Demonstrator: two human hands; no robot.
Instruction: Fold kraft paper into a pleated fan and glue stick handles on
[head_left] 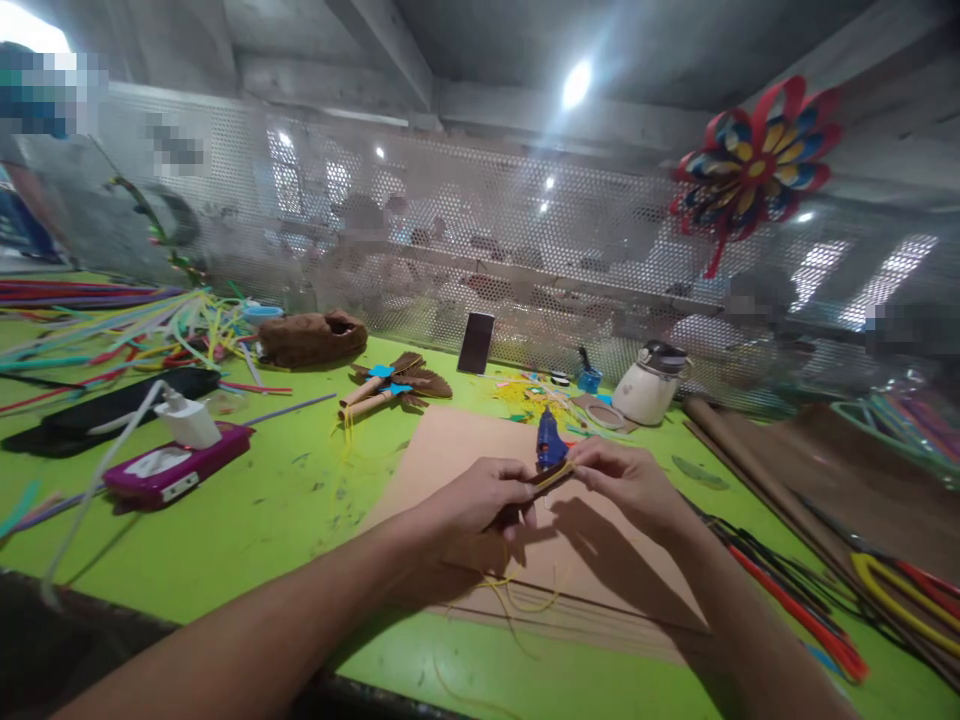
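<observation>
A dark brown strip [552,481] with a yellow string along its edge spans the space between my two hands. My left hand [491,493] grips the strip's near end, thumb on top. At the far end, the fingertips of my right hand [626,482] pinch the strip's edge and string; exactly which part they hold is too small to make out. Just behind the strip is a blue glue gun [551,437]. Below my hands lies a stack of brown cardboard sheets [442,445], with loose yellow strings [536,605] at its near edge.
Brown paper tubes [379,393] with leaf-like pieces and a phone [476,343] are farther back. On the left are a purple power strip [176,465] and many coloured strips [142,335]. A white kettle [651,388], scissors [900,585] and brown sheets [847,460] occupy the right.
</observation>
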